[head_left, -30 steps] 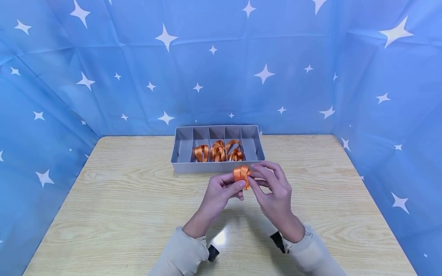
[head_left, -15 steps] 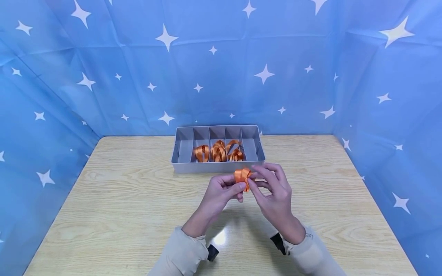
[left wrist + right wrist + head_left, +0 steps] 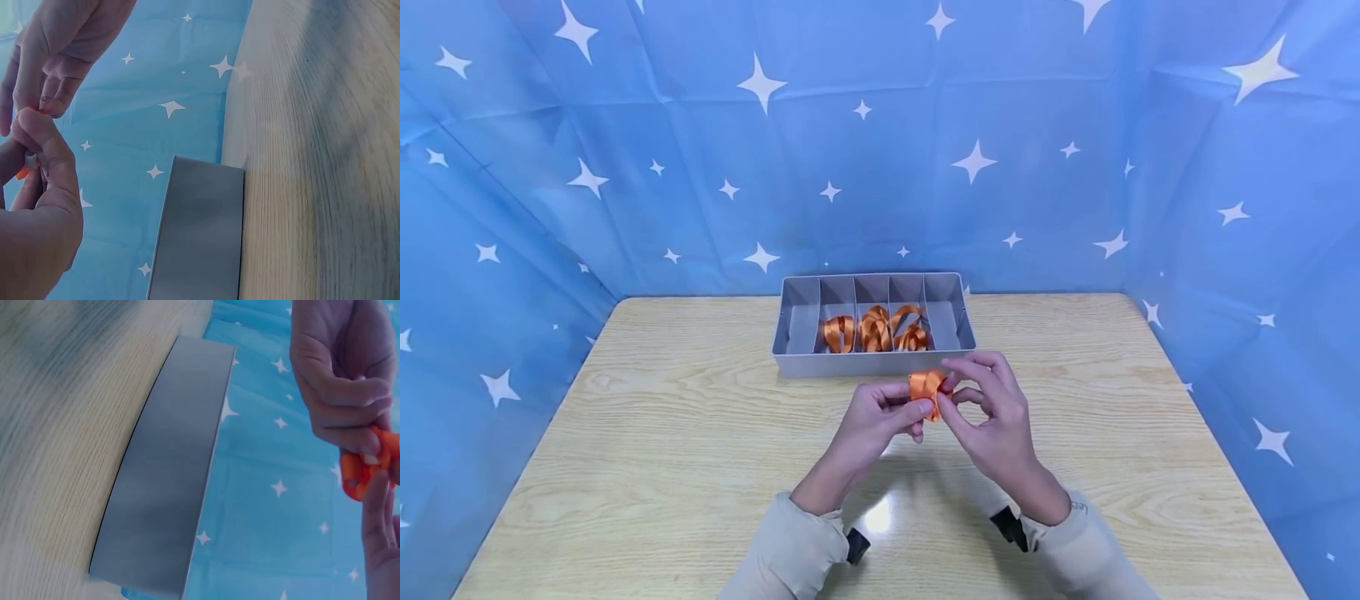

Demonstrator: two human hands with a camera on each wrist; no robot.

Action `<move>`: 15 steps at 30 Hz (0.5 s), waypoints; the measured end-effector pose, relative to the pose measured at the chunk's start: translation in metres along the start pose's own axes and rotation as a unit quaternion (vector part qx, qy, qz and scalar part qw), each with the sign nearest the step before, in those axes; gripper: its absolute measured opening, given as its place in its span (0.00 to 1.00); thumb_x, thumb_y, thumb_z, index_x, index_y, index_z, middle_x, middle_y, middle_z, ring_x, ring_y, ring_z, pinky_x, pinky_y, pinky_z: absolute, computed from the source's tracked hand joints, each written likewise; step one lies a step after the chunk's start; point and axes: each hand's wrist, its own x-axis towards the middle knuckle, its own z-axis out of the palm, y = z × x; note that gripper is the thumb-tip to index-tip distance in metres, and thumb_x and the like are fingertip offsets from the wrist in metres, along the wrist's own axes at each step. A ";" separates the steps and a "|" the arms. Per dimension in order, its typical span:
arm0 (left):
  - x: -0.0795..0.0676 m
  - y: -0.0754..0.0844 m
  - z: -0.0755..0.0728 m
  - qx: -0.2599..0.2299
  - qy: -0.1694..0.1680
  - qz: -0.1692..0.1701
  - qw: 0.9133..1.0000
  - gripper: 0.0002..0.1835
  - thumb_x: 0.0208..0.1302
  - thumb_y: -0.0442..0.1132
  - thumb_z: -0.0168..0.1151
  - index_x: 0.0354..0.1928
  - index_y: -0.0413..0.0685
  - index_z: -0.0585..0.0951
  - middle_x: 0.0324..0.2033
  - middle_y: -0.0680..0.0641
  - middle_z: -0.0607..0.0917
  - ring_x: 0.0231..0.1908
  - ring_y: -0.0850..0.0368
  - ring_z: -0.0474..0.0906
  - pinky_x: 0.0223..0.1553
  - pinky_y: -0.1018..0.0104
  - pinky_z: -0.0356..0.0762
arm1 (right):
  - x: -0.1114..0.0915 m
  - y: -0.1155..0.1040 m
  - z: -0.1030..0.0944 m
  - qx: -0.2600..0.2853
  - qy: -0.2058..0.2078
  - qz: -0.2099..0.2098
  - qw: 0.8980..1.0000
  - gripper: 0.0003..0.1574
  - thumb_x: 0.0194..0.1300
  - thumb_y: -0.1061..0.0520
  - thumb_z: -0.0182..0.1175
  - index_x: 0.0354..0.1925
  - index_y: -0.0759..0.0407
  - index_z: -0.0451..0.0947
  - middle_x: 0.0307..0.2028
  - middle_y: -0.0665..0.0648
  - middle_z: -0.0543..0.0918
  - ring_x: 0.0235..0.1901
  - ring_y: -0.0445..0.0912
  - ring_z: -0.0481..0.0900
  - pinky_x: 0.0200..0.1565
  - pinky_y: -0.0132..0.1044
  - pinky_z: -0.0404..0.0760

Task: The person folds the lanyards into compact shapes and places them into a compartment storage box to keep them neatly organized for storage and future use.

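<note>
An orange satin ribbon, wound into a small coil, is held up just in front of the grey divided box. My left hand pinches its left side between thumb and fingers. On the other side my right hand holds the coil's edge with thumb and fingertips, one finger reaching to the loop. In the right wrist view the ribbon shows between both hands, with a small whitish spot beside it that I cannot identify. The left wrist view hides most of the ribbon behind fingers.
A grey box with several compartments stands at the table's back edge. Coiled orange ribbons lie in its three middle compartments. Blue star-printed cloth hangs behind and beside the wooden table.
The coil has shifted slightly down, still between both hands. My right hand's fingers have moved a little around its edge. The box and its ribbons have stayed put.
</note>
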 end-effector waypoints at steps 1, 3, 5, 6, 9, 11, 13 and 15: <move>0.000 0.000 0.000 0.002 0.002 0.002 1.000 0.16 0.67 0.34 0.65 0.50 0.27 0.81 0.34 0.49 0.87 0.24 0.63 0.78 0.32 0.70 0.80 | 0.000 0.000 0.000 0.000 0.000 -0.001 1.000 0.35 0.43 0.86 0.66 0.51 0.73 0.78 0.46 0.70 0.73 0.36 0.46 0.78 0.36 0.27 0.83; 0.000 0.001 -0.002 0.007 0.006 0.005 1.000 0.16 0.67 0.34 0.65 0.50 0.28 0.82 0.35 0.49 0.87 0.24 0.62 0.78 0.32 0.69 0.80 | 0.001 0.002 0.000 0.000 0.000 -0.005 1.000 0.35 0.42 0.86 0.66 0.51 0.73 0.78 0.47 0.70 0.73 0.35 0.47 0.78 0.36 0.27 0.82; 0.000 0.002 -0.003 0.018 0.013 0.008 1.000 0.15 0.67 0.35 0.66 0.49 0.29 0.83 0.34 0.48 0.87 0.24 0.61 0.78 0.33 0.68 0.80 | 0.002 0.003 0.000 0.001 0.000 -0.010 1.000 0.34 0.42 0.85 0.66 0.51 0.74 0.78 0.47 0.71 0.73 0.35 0.48 0.79 0.36 0.27 0.81; 0.000 0.003 -0.004 0.026 0.017 0.009 0.999 0.15 0.67 0.36 0.66 0.49 0.30 0.83 0.33 0.48 0.86 0.24 0.61 0.78 0.33 0.68 0.80 | 0.003 0.004 0.000 -0.001 0.000 -0.012 1.000 0.33 0.43 0.84 0.66 0.51 0.73 0.78 0.47 0.71 0.74 0.35 0.49 0.79 0.36 0.28 0.81; 0.000 0.005 -0.009 0.056 0.036 0.016 0.998 0.14 0.67 0.37 0.66 0.48 0.33 0.84 0.32 0.48 0.86 0.25 0.60 0.78 0.34 0.67 0.81 | 0.005 0.008 -0.001 -0.015 0.004 -0.015 1.000 0.31 0.45 0.82 0.66 0.51 0.73 0.79 0.47 0.70 0.75 0.38 0.51 0.80 0.38 0.30 0.81; 0.001 0.007 -0.013 0.086 0.051 0.025 0.995 0.13 0.67 0.37 0.66 0.49 0.35 0.85 0.31 0.47 0.85 0.25 0.59 0.79 0.33 0.67 0.81 | 0.006 0.012 -0.002 -0.031 0.008 -0.010 0.999 0.30 0.47 0.79 0.67 0.52 0.71 0.79 0.47 0.68 0.76 0.40 0.52 0.80 0.41 0.31 0.81; 0.003 0.007 -0.018 0.124 0.069 0.039 0.989 0.13 0.67 0.37 0.66 0.48 0.36 0.85 0.31 0.45 0.86 0.24 0.59 0.79 0.32 0.66 0.81 | 0.006 0.018 -0.003 -0.053 0.010 0.003 0.999 0.29 0.49 0.77 0.68 0.53 0.69 0.79 0.48 0.66 0.77 0.42 0.53 0.79 0.44 0.33 0.80; 0.004 0.007 -0.025 0.165 0.095 0.053 0.980 0.13 0.66 0.36 0.67 0.49 0.35 0.85 0.30 0.42 0.86 0.23 0.58 0.80 0.30 0.65 0.82 | 0.005 0.026 -0.003 -0.075 0.011 0.025 0.997 0.29 0.51 0.75 0.69 0.54 0.68 0.79 0.50 0.66 0.77 0.45 0.54 0.79 0.47 0.34 0.79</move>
